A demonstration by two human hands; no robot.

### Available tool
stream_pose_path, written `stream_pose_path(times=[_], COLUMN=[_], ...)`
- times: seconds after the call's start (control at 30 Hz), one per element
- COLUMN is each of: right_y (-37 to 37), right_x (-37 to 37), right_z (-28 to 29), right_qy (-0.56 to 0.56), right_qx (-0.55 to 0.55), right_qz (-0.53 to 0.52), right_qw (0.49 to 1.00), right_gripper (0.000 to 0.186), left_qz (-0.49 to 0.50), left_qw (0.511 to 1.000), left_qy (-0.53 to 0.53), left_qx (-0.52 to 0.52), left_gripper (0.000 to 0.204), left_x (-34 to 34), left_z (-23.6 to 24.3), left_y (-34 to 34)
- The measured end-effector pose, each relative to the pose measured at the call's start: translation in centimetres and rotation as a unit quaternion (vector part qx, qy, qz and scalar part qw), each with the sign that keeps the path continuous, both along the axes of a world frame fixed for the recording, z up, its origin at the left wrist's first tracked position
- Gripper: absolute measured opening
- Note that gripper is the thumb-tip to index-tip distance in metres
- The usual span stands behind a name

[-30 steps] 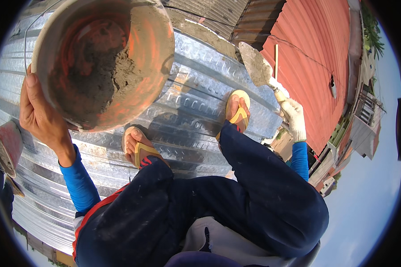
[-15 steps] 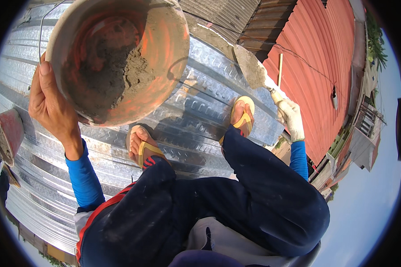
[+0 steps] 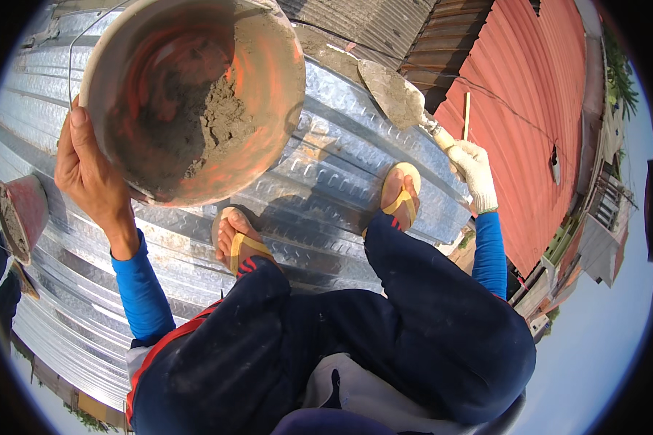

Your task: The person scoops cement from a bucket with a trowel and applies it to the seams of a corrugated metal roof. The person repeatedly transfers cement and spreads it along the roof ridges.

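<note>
My bare left hand (image 3: 94, 170) grips the rim of a mortar-smeared bucket (image 3: 276, 141), thumb on the outside edge and fingers partly hidden behind it. The bucket is tilted so that its inside faces me. Wet grey mortar (image 3: 225, 119) clings in a lump at its bottom, with orange showing through the smears. In a white knit glove, my right hand (image 3: 474, 174) is closed round the handle of a trowel (image 3: 395, 94). The trowel's blade points up and left, coated with mortar, near the far edge of the metal sheeting.
Ribbed metal sheeting (image 3: 326, 246) lies under my sandalled feet (image 3: 401, 194). At the far left stands a second reddish bucket (image 3: 25, 217) holding mortar, beside another person's leg (image 3: 6, 293). A red corrugated roof (image 3: 522, 138) slopes away on the right, with a thin wooden stick (image 3: 466, 116) before it.
The trowel has shifted slightly left and up, its blade now over the mortar strip by the sheeting's far edge. My left hand keeps its hold on the bucket.
</note>
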State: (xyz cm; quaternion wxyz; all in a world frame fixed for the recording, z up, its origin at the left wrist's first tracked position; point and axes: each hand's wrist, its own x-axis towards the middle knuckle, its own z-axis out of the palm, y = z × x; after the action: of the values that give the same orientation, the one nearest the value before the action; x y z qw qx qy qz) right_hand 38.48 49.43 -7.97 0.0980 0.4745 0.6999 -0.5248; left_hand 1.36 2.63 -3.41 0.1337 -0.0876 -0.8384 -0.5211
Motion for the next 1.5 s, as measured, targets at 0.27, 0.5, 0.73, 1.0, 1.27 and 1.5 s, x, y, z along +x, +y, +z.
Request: stream_pose_path(times=[0.27,0.5,0.73,1.0,1.27,1.5], right_y=[0.7,1.4,2.3,2.5,-5.4,-14.8], right_x=[-5.2,-5.0,-13.4,-7.7,-8.4,-17.1], right_z=[-2.8,0.2,-3.9,3.5,14.3,11.7], right_qy=[0.016,-0.023,0.052,-0.044,0.1,0.102], right_qx=[-0.023,0.037,-0.019,0.06,0.181,0.193], right_qz=[0.091,0.087,0.18,0.169,0.26,0.384], right_qw=[0.995,0.995,0.982,0.983,0.943,0.897], right_gripper=[0.036,0.033,0.031,0.032,0.046,0.045], left_qz=[0.02,0.046,0.028,0.015,-0.026,-0.063], left_qw=[0.999,0.997,0.997,1.0,0.998,0.995], left_qy=[-0.025,-0.015,-0.025,-0.002,0.011,0.02], left_qx=[-0.043,-0.061,-0.068,-0.005,0.05,0.075], left_gripper=[0.045,0.046,0.046,0.042,0.041,0.04], left_x=[0.3,0.9,0.7,1.6,2.2,2.8], left_z=[0.6,0.0,0.8,0.9,1.4,1.4], left_y=[-0.5,-1.3,-0.6,0.8,2.6,3.0])
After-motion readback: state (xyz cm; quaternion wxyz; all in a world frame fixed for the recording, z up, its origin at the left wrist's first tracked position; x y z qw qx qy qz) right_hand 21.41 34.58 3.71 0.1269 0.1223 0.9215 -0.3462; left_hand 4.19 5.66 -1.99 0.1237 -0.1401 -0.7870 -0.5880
